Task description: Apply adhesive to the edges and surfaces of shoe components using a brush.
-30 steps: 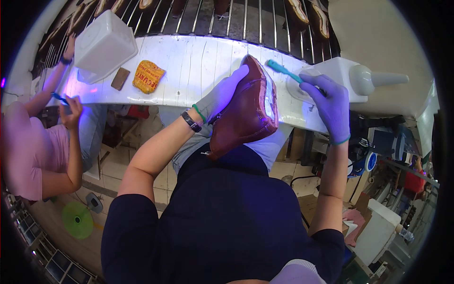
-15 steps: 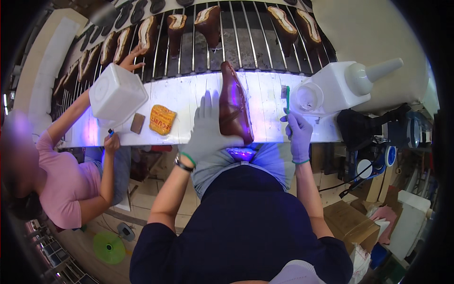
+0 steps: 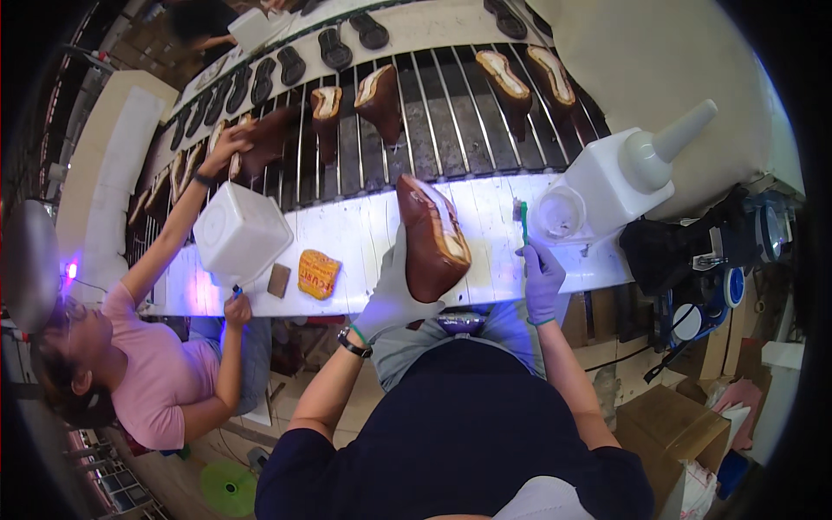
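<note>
Holding what, just right of the frame's middle?

A brown boot (image 3: 429, 247), its near end cupped in the gloved left hand (image 3: 390, 300) and its pale underside tilted up into view; whether it also rests on the white bench (image 3: 351, 227) I can't tell

And the right hand (image 3: 543, 279)?

Closed round the handle of a green brush (image 3: 524, 225), right of centre, with the bristles up near a round cup (image 3: 539, 227) and apart from the boot

Which step, then?

Brushing that underside, I'd judge, with the boot presented; any load on the bristles is too small to make out

What does the next move call for?

A steady left hold, probably, and bristles kept to the pale part

Further out?

A white bottle (image 3: 598, 186) beside the cup, and more boots (image 3: 380, 106) on the metal rack (image 3: 442, 113) across the top
</note>
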Demonstrator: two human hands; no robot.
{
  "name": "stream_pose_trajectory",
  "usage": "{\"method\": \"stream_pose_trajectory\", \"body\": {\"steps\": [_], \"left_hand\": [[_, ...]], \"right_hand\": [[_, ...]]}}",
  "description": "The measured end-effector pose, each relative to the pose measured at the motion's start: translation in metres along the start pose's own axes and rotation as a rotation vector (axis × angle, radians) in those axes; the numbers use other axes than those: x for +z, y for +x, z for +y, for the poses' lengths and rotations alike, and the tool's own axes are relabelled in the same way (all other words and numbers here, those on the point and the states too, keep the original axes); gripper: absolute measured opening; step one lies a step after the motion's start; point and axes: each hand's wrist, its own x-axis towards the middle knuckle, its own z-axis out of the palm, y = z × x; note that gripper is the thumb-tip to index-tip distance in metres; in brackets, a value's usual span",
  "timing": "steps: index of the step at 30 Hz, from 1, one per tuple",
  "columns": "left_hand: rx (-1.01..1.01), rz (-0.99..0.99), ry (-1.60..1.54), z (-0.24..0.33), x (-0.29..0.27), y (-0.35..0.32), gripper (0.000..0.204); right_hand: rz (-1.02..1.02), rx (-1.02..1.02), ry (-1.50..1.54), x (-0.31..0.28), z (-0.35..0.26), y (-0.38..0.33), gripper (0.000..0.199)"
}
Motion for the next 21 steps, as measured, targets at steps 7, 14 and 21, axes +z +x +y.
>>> {"method": "stream_pose_trajectory", "body": {"steps": [7, 14, 21], "left_hand": [[-0.186, -0.003, -1.150, 0.047, -0.021, 0.028, 0.090], [0.070, 0.193, -0.983, 0.017, 0.003, 0.201, 0.094], [0.001, 0.504, -0.183, -0.049, 0.076, 0.204, 0.105]], "right_hand": [[0.015, -0.066, -0.046, -0.005, -0.002, -0.004, 0.022], [0.024, -0.135, -0.025, -0.006, -0.003, -0.005, 0.021], [0.020, -0.038, -0.010, -0.004, -0.006, -0.005, 0.022]]}}
